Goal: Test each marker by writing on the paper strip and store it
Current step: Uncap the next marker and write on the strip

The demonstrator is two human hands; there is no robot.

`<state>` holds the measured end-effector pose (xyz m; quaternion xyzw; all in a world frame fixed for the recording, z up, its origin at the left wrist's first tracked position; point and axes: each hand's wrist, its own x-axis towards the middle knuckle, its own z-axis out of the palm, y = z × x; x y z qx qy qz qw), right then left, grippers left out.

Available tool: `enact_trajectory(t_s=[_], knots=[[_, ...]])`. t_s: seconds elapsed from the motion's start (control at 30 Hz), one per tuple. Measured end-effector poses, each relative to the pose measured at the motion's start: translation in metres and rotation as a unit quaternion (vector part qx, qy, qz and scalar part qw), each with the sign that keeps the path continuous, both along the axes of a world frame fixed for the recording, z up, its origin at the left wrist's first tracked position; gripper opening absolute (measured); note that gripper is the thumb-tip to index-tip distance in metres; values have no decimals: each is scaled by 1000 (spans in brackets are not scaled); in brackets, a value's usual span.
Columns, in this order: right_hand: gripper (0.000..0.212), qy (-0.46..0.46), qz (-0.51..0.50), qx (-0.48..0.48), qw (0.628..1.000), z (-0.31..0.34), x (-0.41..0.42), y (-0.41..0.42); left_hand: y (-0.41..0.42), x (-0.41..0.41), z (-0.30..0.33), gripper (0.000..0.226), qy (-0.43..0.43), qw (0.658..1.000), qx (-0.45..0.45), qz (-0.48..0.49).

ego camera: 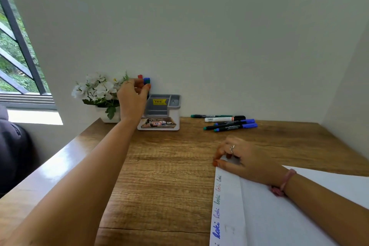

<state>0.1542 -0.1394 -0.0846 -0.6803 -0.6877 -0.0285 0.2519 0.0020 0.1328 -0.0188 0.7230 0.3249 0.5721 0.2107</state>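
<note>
Over by the window, a white pot of pale artificial flowers (pixel 97 94) stands just left of the left hand (pixel 132 100). That hand reaches up over the grey and white plastic desk organiser (pixel 161 113), and its grip is closed: fingertips pinch the top of a green-capped marker (pixel 147 81) standing in the organiser's rear compartment. A red-capped marker (pixel 140 76) and a blue-capped marker (pixel 146 78) stand touching it, just behind the fingers. From this angle I cannot tell whether the green one is fully seated or only being lowered in.

To the right of that hand, well apart from it, five loose markers (pixel 225 123) lie side by side on the wooden tabletop (pixel 159 175): a dark one with a green end, a white-barrelled one with a black cap, and three dark ones with blue caps.

Nearer me, the right hand (pixel 239 158), with a ring and a pink wristband, rests on the far end of the long white paper strip (pixel 227 205), fingers bent and pressing it flat; it holds nothing. Below that hand the strip carries a row of written test words in dark, red, green and blue ink.

I judge the task roughly a third done: three markers look stored, five appear left to test and put away.
</note>
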Motion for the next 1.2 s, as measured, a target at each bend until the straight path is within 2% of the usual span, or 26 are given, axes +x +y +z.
enact_trajectory(t_s=[0.17, 0.23, 0.3, 0.4, 0.5, 0.53, 0.6, 0.77, 1.0, 1.2], knots=[[33, -5, 0, 5, 1000, -2, 1, -1, -56, 17, -5, 12, 58, 986, 93, -129], [31, -2, -1, 15, 1000, -3, 0, 0, -79, 31, -16, 12, 95, 975, 92, -181], [19, 35, -5, 53, 998, -4, 1, 0, -101, 49, -33, 14, 147, 962, 69, -221], [4, 160, -66, 122, 977, -3, 6, -1, -119, 74, -60, 27, 211, 944, 49, -248], [7, 354, -155, 164, 908, 0, 14, 1, -121, 88, -71, 41, 308, 920, 108, -216], [7, 395, -181, 170, 885, 0, 17, 0, -122, 90, -74, 43, 345, 908, 139, -194], [6, 427, -208, 174, 863, 2, 20, 2, -122, 89, -73, 45, 390, 890, 179, -153], [6, 414, -216, 154, 871, 0, 19, 4, -124, 89, -73, 40, 425, 877, 180, -134], [9, 387, -226, 134, 884, 0, 18, 5, -127, 86, -69, 31, 400, 891, 134, -166], [8, 376, -227, 132, 889, 0, 18, 4, -126, 88, -68, 39, 423, 880, 116, -182]])
